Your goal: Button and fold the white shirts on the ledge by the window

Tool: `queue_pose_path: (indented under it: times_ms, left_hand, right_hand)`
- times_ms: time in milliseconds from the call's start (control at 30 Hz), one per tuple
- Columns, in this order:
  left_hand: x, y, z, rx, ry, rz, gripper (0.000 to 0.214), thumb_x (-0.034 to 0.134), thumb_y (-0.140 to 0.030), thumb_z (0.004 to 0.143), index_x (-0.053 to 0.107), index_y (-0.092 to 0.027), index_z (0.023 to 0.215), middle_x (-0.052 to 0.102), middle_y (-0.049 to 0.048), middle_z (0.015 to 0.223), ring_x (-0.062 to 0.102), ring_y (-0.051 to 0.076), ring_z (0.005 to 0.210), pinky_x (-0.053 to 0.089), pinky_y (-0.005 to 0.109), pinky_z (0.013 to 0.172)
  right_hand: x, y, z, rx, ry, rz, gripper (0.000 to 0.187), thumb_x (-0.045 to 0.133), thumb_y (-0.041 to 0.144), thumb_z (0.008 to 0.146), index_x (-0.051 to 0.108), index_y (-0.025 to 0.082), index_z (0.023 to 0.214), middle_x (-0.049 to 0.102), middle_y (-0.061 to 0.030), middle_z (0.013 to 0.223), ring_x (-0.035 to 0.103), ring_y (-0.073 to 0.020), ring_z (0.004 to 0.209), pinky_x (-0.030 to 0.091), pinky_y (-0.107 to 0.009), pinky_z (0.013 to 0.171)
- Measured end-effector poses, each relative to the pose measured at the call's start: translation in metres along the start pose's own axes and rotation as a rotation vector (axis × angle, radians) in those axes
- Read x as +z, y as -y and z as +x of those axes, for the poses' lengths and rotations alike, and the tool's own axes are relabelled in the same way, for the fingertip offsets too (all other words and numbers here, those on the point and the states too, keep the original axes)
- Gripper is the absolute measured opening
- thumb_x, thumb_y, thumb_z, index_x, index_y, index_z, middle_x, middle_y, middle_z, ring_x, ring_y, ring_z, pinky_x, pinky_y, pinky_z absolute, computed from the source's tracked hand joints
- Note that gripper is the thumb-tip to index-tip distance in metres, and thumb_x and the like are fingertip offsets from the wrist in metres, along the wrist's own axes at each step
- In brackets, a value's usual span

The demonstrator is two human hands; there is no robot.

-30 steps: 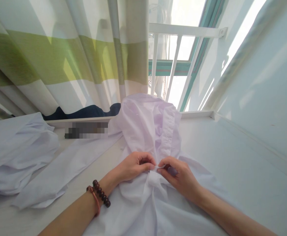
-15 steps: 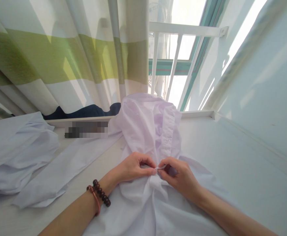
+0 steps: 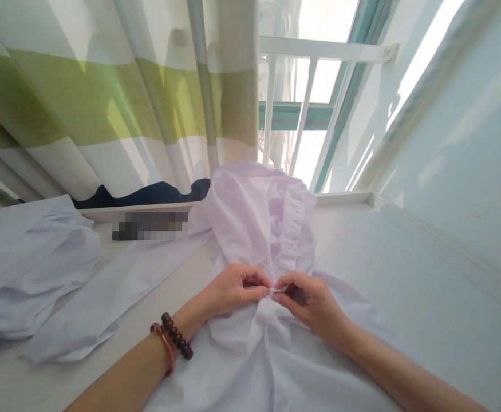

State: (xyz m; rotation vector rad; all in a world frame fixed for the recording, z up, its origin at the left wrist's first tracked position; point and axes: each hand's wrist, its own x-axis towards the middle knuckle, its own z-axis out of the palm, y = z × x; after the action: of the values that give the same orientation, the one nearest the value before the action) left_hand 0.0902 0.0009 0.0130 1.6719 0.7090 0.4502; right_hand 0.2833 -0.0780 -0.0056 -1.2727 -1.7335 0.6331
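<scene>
A white long-sleeved garment, seemingly a shirt or coat (image 3: 245, 217), lies spread on the white surface, its collar end towards the window and one sleeve stretched to the left. My left hand (image 3: 237, 290) pinches the front edge of the cloth between thumb and fingertips. Just beside it, almost touching, my right hand (image 3: 312, 297) pinches the opposite front edge. Both hands meet at the middle of the garment's front. Whether a button sits between the fingertips is too small to tell. Dark beads and a reddish band circle my left wrist.
More crumpled white cloth (image 3: 31, 263) lies at the left. A striped curtain (image 3: 138, 103) hangs behind, with dark fabric (image 3: 147, 195) under its hem. White railing (image 3: 319, 50) crosses the window at the back, and a pale wall (image 3: 469, 171) stands on the right. A blurred patch (image 3: 151, 226) hides something.
Both hands stay pinched on the garment's front and have shifted very slightly, the fingertips a little up and left. The garment lies nearly as before.
</scene>
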Motion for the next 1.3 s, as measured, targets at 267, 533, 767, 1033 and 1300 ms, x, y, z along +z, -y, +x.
queue_pose_path:
  times_ms: [267,533,767,1033,1300]
  left_hand:
    - [0.0007,-0.0002,0.0008,0.019,0.021,-0.063,0.015,0.068,-0.026,0.078,0.069,-0.016,0.088,0.073,0.0024,0.084,0.064,0.016,0.081,0.046,0.026,0.076]
    - [0.0016,0.003,0.0027,0.021,0.015,-0.041,0.015,0.069,-0.026,0.078,0.061,-0.017,0.087,0.068,-0.0008,0.077,0.062,0.013,0.074,0.044,0.024,0.07]
    - [0.0009,-0.0006,0.0027,0.04,0.032,0.079,0.01,0.067,-0.025,0.079,0.062,-0.016,0.08,0.064,-0.0023,0.073,0.057,0.012,0.071,0.044,0.023,0.069]
    - [0.0016,-0.0058,-0.0009,0.075,0.012,0.125,0.01,0.064,-0.025,0.08,0.067,-0.015,0.08,0.067,-0.0002,0.075,0.059,0.013,0.073,0.046,0.024,0.073]
    - [0.0033,-0.0005,0.0006,0.052,-0.023,0.083,0.011,0.062,-0.019,0.077,0.068,-0.014,0.084,0.072,0.0029,0.082,0.064,0.015,0.078,0.048,0.024,0.073]
  right_hand:
    - [0.0001,0.0013,0.0011,0.031,0.045,0.002,0.005,0.063,0.021,0.081,0.065,0.019,0.085,0.059,0.0039,0.062,0.051,-0.0097,0.054,0.042,-0.02,0.053]
    - [0.0019,0.0033,-0.0002,-0.01,0.046,-0.049,0.002,0.061,0.02,0.082,0.062,0.019,0.084,0.056,0.0042,0.063,0.049,-0.0093,0.054,0.042,-0.02,0.055]
    - [0.0022,0.0051,-0.0035,-0.051,0.035,-0.092,0.001,0.059,0.019,0.084,0.06,0.02,0.083,0.058,0.0027,0.069,0.052,-0.01,0.058,0.044,-0.02,0.057]
    - [0.0031,0.0004,-0.0043,-0.095,-0.038,-0.092,0.007,0.062,0.018,0.084,0.057,0.021,0.087,0.056,0.0005,0.084,0.053,-0.0086,0.06,0.046,-0.021,0.06]
    - [0.0013,-0.0003,-0.0066,-0.277,-0.105,-0.366,0.012,0.057,0.018,0.089,0.067,0.022,0.084,0.049,-0.0011,0.078,0.051,-0.0121,0.067,0.044,-0.022,0.063]
